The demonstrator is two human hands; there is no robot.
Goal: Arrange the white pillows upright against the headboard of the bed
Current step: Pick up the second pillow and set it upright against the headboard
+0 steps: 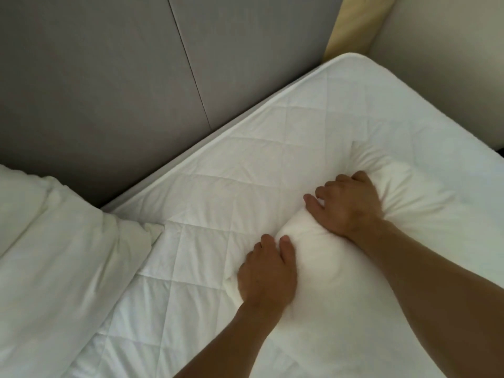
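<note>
A white pillow (409, 203) lies flat on the quilted white mattress (245, 173), towards the right side of the bed. My right hand (346, 205) clutches its upper edge, bunching the fabric. My left hand (266, 274) grips the pillow's near left edge, thumb on top. The grey padded headboard (109, 77) rises along the mattress's far left edge, a good way from this pillow. A second white pillow (54, 255) lies at the left, one corner close to the headboard.
A beige wall (450, 64) runs behind the right side of the bed, with a pale wooden strip (351, 25) between it and the headboard. A dark gap shows where the mattress meets the headboard.
</note>
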